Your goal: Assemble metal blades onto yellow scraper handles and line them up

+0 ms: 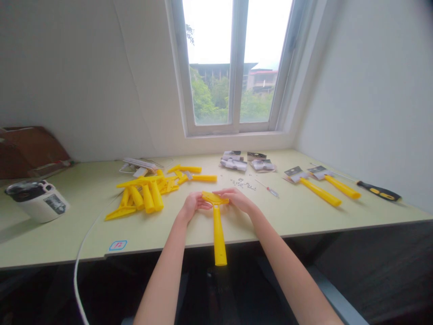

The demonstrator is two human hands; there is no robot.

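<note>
Between my two hands is a yellow plastic scraper (pixel 219 230), its wide head away from me and its hollow handle pointing back past the table edge. My left hand (pixel 193 205) grips the left end of the head, with fingers curled beneath it. At the head's right end, my right hand (pixel 237 198) is closed on it too. A heap of yellow handles and scraper heads (pixel 147 194) lies to the left of my hands. Small metal screws (pixel 241 183) are scattered just beyond them, beside a small screwdriver (pixel 269 188) with a clear and red handle.
On the right lie two yellow scrapers with card-backed heads (pixel 320 192) (pixel 341 186) and a long black-and-yellow screwdriver (pixel 379 191). Packaged parts (pixel 233 163) sit below the window. A white tumbler (pixel 42 203), a brown box (pixel 30 151) and a white cable (pixel 81 253) are at left.
</note>
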